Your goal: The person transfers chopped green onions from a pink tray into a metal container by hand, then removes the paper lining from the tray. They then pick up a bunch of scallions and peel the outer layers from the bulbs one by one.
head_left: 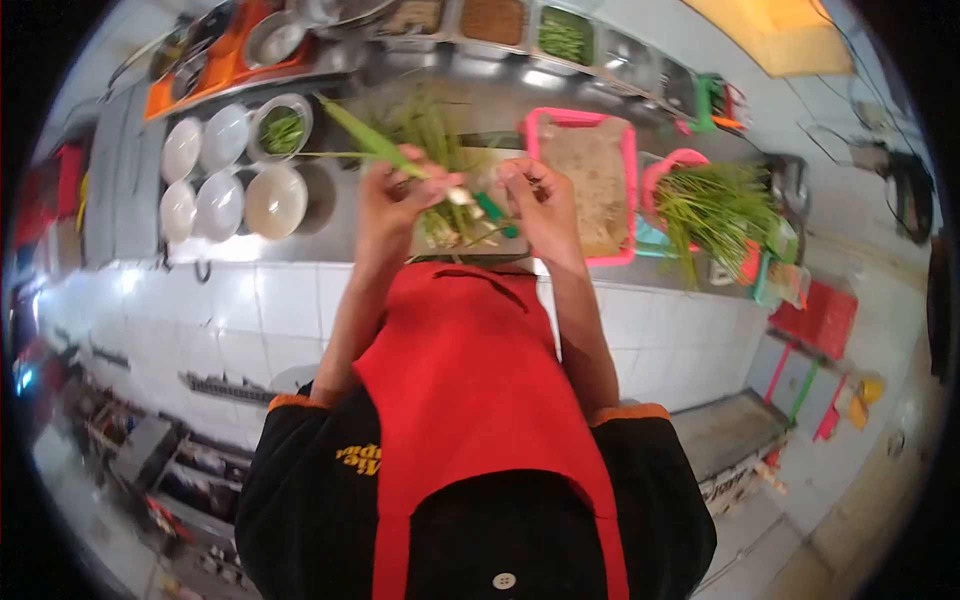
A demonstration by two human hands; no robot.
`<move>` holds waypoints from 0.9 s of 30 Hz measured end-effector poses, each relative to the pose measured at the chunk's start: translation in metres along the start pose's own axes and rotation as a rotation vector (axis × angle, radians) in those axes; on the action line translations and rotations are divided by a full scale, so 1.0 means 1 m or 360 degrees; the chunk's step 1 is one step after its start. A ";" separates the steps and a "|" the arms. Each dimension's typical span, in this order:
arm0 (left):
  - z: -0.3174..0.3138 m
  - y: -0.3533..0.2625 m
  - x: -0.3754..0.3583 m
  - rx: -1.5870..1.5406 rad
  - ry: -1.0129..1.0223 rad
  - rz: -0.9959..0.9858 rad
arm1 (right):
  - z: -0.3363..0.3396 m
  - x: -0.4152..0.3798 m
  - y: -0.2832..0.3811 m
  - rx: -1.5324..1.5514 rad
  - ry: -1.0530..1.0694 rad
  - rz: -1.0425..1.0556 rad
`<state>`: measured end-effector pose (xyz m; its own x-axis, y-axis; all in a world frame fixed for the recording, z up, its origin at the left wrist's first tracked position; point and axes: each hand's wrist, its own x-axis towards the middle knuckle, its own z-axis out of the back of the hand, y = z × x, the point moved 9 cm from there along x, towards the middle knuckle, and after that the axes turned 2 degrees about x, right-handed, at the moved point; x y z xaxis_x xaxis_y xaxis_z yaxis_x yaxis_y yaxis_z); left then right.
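Note:
My left hand [405,198] is closed around a spring onion [360,132], its green leaves pointing up to the left and its white root end to the right. Close to that root end is my right hand [542,203], thumb and fingers pinched together; whatever is between them is too small to make out. Under and between my hands lies a green-handled tool [492,210], its blade not clearly visible. More spring onions [428,125] lie on the work surface behind and beneath my left hand, partly hidden by it.
White bowls [220,205] stand at the left, and another bowl [281,130] holds chopped greens. A pink-rimmed tray [632,190] sits right of my hands. Beyond it, a bunch of long greens [715,205] overhangs the counter edge. Metal food pans [492,22] line the back.

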<state>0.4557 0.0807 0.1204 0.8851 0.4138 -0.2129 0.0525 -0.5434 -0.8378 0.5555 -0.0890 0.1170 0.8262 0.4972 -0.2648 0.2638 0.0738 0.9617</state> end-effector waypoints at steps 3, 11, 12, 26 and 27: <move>0.012 0.008 0.001 -0.0068 0.0018 0.0015 | 0.043 0.002 0.018 -0.0014 -0.0219 0.0062; 0.026 -0.006 0.007 0.0053 -0.0054 0.0041 | 0.275 -0.025 0.106 -0.0920 -0.1062 0.0647; 0.027 -0.006 0.008 0.0111 -0.0063 0.0085 | 0.310 -0.021 0.098 -0.1062 -0.1126 0.0541; 0.156 0.117 0.019 0.1402 -0.0301 0.0380 | 0.265 0.004 0.089 0.0032 -0.0558 0.0068; 0.160 0.131 0.017 0.1466 -0.0250 0.0455 | 0.225 0.000 0.094 0.0169 -0.0457 0.0073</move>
<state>0.4038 0.1336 -0.0730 0.7330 0.4843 -0.4777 -0.5955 0.1172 -0.7948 0.6926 -0.2766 0.1917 0.9413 0.2324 -0.2450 0.2612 -0.0413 0.9644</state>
